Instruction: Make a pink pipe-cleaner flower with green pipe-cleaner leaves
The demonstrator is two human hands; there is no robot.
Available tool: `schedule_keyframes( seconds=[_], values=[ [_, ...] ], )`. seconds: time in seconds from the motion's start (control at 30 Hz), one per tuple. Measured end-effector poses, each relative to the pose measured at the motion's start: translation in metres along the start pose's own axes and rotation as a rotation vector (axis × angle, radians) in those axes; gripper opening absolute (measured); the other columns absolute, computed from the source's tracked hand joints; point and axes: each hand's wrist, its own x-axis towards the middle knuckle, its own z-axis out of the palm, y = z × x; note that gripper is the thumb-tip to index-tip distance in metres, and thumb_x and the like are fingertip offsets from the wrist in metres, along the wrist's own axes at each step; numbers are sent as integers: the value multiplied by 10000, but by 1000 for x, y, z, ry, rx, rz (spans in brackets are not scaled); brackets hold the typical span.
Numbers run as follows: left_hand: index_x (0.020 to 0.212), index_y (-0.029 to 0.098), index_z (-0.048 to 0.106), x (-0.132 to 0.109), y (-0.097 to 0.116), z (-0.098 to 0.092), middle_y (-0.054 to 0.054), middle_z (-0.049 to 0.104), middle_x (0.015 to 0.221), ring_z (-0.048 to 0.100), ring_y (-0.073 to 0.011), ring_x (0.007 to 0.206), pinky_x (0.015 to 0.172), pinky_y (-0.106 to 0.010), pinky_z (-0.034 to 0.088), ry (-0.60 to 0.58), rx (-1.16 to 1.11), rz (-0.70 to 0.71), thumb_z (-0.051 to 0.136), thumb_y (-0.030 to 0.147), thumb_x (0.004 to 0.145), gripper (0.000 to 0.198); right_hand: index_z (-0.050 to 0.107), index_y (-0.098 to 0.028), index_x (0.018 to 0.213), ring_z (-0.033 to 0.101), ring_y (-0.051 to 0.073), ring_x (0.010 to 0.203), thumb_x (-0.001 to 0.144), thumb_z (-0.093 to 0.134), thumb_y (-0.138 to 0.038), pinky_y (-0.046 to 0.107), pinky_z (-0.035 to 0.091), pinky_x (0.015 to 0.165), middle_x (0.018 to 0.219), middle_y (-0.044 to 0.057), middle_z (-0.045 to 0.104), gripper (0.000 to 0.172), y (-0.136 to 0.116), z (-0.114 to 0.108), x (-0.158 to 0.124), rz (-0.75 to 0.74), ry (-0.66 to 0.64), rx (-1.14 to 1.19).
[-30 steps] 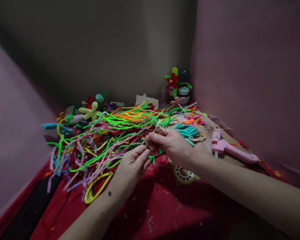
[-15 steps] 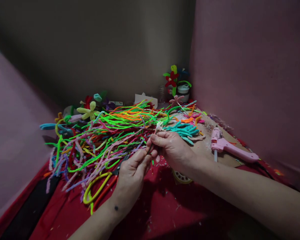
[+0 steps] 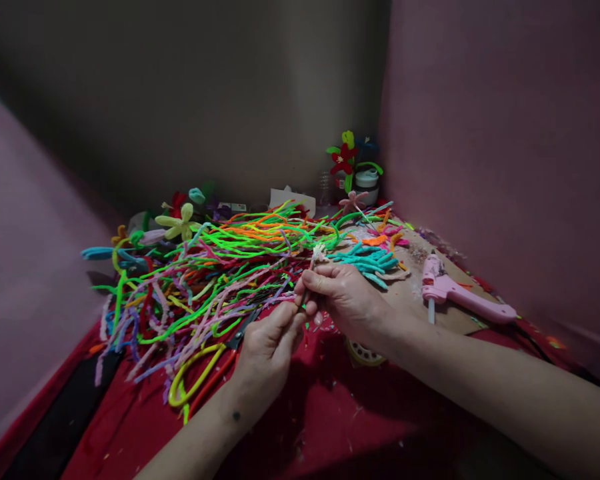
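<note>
Between my two hands is a thin dark stem with a white tuft at its upper end. My right hand pinches the stem just under the tuft. Lower down, my left hand grips the stem's bottom part with closed fingers. Behind and to the left of the hands spreads a large pile of coloured fuzzy stems. Scissors with yellow and red handles lie left of my left hand, their blades partly under the pile. Turquoise fuzzy pieces lie just beyond my right hand.
A pink glue gun rests on a brown board at the right. A yellow spool is partly hidden under my right forearm. Fuzzy flowers and a lidded jar stand at the back. Red cloth covers the table.
Both hands have shifted very slightly to the right, still holding the stem. The surroundings look the same.
</note>
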Motion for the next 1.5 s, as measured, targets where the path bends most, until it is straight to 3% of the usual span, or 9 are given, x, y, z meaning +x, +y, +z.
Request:
schedule_keyframes(
  seconds=[0.2, 0.3, 0.4, 0.53, 0.77, 0.87, 1.03, 1.2, 1.5],
  values=[
    [790, 170, 542, 6, 18, 3, 48, 415, 590, 318, -72, 494, 452, -200, 269, 16, -30, 45, 499, 345, 826, 183, 634, -124, 653, 500, 79, 470, 687, 676, -324, 204, 380, 457, 547, -4, 574, 207, 0, -5, 4, -33, 38, -25],
    [882, 180, 515, 10, 25, 1, 51, 481, 573, 404, -84, 478, 468, -205, 329, -30, -42, 20, 472, 340, 840, 171, 641, -120, 655, 469, 67, 479, 674, 691, -309, 206, 355, 465, 582, -3, 575, 196, 0, -7, 3, -65, 90, -68],
    [834, 172, 515, 15, 37, 2, 20, 553, 660, 498, -96, 543, 533, -218, 399, -30, -36, 73, 507, 298, 820, 128, 635, -123, 664, 491, 90, 487, 693, 670, -360, 233, 382, 483, 593, 5, 577, 241, -1, -3, -1, -42, 10, -36],
    [821, 161, 557, 20, 52, 7, 49, 477, 569, 369, -52, 461, 433, -167, 296, 5, -65, 64, 541, 274, 809, 115, 639, -126, 672, 494, 84, 499, 705, 650, -425, 217, 391, 497, 570, -7, 561, 301, 2, 4, -6, -61, 34, -7],
    [766, 167, 522, 24, 58, 14, 53, 462, 524, 312, -29, 413, 397, -155, 227, -40, -425, -15, 562, 277, 811, 125, 655, -115, 747, 494, 78, 534, 783, 540, -481, 186, 358, 440, 688, 43, 606, 384, -5, -10, -24, -54, 33, -35],
    [788, 171, 512, 28, 51, 16, 58, 474, 535, 273, -16, 385, 382, -147, 210, -13, -563, 12, 549, 251, 823, 94, 666, -139, 832, 512, 77, 575, 701, 652, -330, 188, 367, 458, 817, 44, 628, 232, -29, -29, -28, -139, 216, -223],
    [791, 163, 514, 35, 34, 15, 23, 546, 590, 300, -20, 372, 355, -143, 213, 6, -608, -5, 520, 246, 838, 96, 681, -124, 781, 521, 98, 583, 727, 577, -205, 233, 390, 545, 723, 35, 647, 142, -71, -65, -12, -324, 468, -874],
    [790, 145, 543, 38, 24, 12, 44, 484, 529, 259, -17, 361, 350, -147, 212, -26, -647, -17, 520, 282, 839, 147, 703, -168, 737, 572, 151, 665, 705, 513, -97, 251, 361, 585, 718, 55, 669, 205, -72, -84, 7, -136, 343, -1740],
    [777, 162, 512, 41, 19, 12, 99, 354, 446, 195, -8, 354, 354, -138, 139, -101, -697, -140, 657, 267, 739, 183, 688, -114, 735, 573, 227, 736, 712, 526, -143, 289, 347, 583, 805, 160, 637, 166, -47, -88, 1, -16, 266, -1966]
  ],
)
